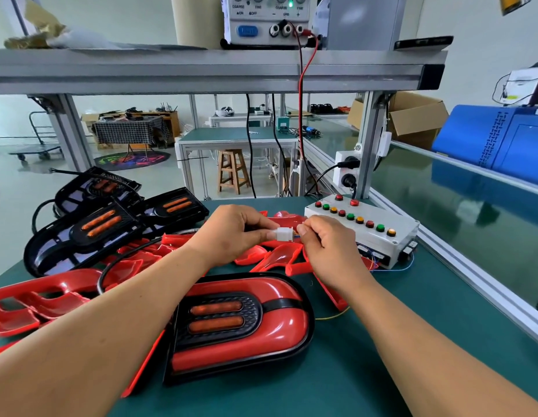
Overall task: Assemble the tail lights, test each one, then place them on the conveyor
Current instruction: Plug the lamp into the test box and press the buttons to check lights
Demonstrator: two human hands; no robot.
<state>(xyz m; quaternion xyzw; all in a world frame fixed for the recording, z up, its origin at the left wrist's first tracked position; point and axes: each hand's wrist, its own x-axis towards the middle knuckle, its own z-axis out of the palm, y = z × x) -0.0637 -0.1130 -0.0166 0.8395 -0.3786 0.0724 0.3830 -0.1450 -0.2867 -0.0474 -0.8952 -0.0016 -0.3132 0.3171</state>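
An assembled tail light (240, 326) with a red lens, black grille and two orange bars lies on the green mat in front of me. Above it, my left hand (231, 233) pinches one end of a white plug connector (282, 234). My right hand (331, 245) pinches the other end, where thin coloured wires come out. The two hands meet at the connector, just left of the grey test box (379, 239) with its rows of red, green and yellow buttons.
Black tail light housings (90, 230) are stacked at the left, with loose red lens covers (36, 299) spread around them and under my hands. A power supply (267, 22) sits on the overhead shelf, its red lead hanging down. The green conveyor (442, 200) runs along the right behind an aluminium rail.
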